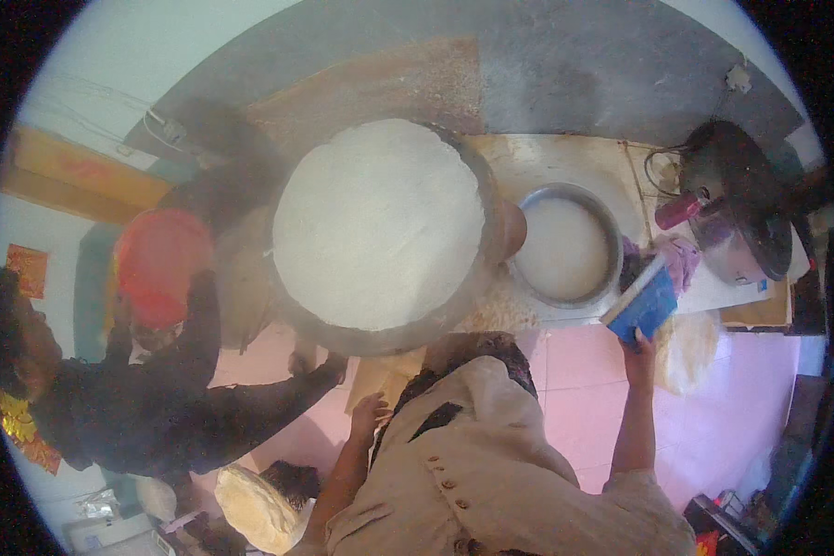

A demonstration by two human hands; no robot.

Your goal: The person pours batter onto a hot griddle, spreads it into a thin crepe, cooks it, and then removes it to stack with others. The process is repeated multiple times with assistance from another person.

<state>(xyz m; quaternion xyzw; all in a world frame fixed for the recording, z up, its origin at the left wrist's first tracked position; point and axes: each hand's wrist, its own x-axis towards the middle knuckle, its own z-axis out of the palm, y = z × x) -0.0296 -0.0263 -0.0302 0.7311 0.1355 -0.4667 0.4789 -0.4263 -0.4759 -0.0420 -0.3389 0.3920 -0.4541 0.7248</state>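
My right hand grips a flat blue scraper-like tool with a pale strip along its long edge, beside the metal pot's right side. Pale liquid batter fills much of that round metal pot. In front of me lies a large round griddle, covered almost to its rim by a thin white sheet of batter. Low by my jacket, my left hand appears empty, its fingers loosely apart. A brown rounded vessel sits between griddle and pot.
At the left, another person in dark clothes is near a red basin. Round flatbreads are stacked lower left; more pale sheets hang at right. A purple cloth, a pink bottle and a dark-lidded pot occupy the right counter.
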